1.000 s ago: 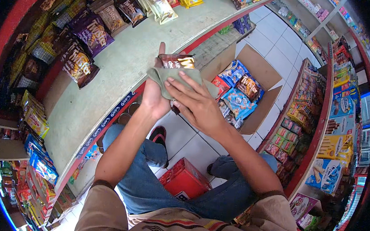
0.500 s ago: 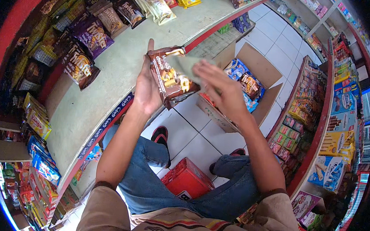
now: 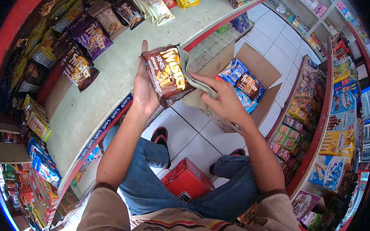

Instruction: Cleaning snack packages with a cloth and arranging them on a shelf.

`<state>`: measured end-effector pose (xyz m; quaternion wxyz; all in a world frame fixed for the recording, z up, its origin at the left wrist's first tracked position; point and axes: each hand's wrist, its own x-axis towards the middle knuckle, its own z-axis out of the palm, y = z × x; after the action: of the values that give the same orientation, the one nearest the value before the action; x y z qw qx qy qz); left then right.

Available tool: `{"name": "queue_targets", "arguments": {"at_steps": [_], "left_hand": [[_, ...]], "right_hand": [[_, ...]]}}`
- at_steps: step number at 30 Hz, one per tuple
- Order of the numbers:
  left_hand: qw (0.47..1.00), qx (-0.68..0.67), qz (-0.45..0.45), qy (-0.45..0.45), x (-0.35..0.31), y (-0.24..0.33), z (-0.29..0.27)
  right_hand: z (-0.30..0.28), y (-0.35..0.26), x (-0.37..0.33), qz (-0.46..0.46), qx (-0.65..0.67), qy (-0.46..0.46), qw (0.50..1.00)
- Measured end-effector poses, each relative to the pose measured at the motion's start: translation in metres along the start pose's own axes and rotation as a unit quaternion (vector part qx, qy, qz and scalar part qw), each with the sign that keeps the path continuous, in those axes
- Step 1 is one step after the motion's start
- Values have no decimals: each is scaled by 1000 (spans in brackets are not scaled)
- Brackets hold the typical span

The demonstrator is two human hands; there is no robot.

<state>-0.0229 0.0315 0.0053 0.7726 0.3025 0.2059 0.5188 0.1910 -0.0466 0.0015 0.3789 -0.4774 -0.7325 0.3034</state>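
Observation:
A brown snack packet (image 3: 166, 73) with pictures of rolled wafers lies tilted in my left hand (image 3: 146, 91). The palm supports it from behind, one finger standing up past its left edge; most of the other fingers are hidden. My right hand (image 3: 228, 99) pinches a folded grey-green cloth (image 3: 197, 100), which touches the packet's right edge. Below that hand, an open cardboard box (image 3: 268, 106) on the floor contains blue snack packets (image 3: 247, 102) and a brown one (image 3: 250, 85).
To the left runs a pale shelf (image 3: 106, 78) with rows of snack packets (image 3: 91, 38) along its back. A stocked rack (image 3: 297, 110) stands on the right. Between my legs is a red crate-like block (image 3: 188, 179) on the white tiled floor (image 3: 193, 144).
My right hand has drawn the cloth off the packet's front to its right edge, uncovering the printed face. The left hand and packet have shifted only slightly.

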Motion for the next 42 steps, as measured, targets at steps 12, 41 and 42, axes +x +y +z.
{"name": "queue_targets", "arguments": {"at_steps": [12, 41, 42], "left_hand": [[994, 72, -5, 84, 4, -24, -3], [990, 108, -78, 56, -12, -13, 10], [988, 121, -79, 50, -13, -15, 11]], "right_hand": [[47, -16, -1, 184, 371, 72, 907], [-5, -10, 5, -31, 1, 279, 960], [0, -14, 6, -95, -60, 246, 963]]}}
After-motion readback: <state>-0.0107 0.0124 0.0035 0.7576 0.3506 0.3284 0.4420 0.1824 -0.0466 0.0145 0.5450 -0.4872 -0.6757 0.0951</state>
